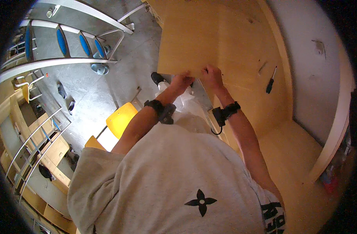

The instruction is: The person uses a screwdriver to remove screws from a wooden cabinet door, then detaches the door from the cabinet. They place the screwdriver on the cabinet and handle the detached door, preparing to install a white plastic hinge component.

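Both of my hands are at the near edge of a light-brown wooden board (190, 43), a short gap apart. My left hand (181, 82) has its fingers curled together at the board's corner side. My right hand (212, 78) is closed too, its fingertips bent over the edge. Whatever either hand pinches is too small or hidden to make out. Farther right on the wood lies a screwdriver (270, 84) with a black handle and thin metal shaft. A dark band with a small box is strapped round each wrist.
A raised wooden rim (281, 50) and a pale wall (312, 66) bound the right side. Left of me stand a yellow chair (122, 119) and a metal ladder (57, 62) with blue treads. Slippers (61, 90) lie on the grey floor (135, 54). Wooden desks (50, 150) stand farther left.
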`<act>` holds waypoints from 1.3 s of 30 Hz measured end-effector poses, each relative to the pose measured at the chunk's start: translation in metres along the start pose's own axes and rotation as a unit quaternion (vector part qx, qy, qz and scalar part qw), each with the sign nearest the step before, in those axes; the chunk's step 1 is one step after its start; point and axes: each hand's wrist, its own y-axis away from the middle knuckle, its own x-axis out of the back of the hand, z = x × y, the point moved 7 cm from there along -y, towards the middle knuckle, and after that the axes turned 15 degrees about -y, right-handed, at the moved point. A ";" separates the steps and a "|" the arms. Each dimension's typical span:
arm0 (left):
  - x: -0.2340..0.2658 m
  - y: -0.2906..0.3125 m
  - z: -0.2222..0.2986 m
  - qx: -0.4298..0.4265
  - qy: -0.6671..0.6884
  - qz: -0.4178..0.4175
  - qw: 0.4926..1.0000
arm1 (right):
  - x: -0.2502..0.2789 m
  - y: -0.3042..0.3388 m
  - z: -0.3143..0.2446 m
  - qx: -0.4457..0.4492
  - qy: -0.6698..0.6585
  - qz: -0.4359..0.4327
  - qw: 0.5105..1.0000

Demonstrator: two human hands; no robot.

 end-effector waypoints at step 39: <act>0.003 -0.007 -0.016 -0.023 -0.001 0.020 1.000 | 0.222 -0.030 0.142 -0.113 -0.030 0.276 0.954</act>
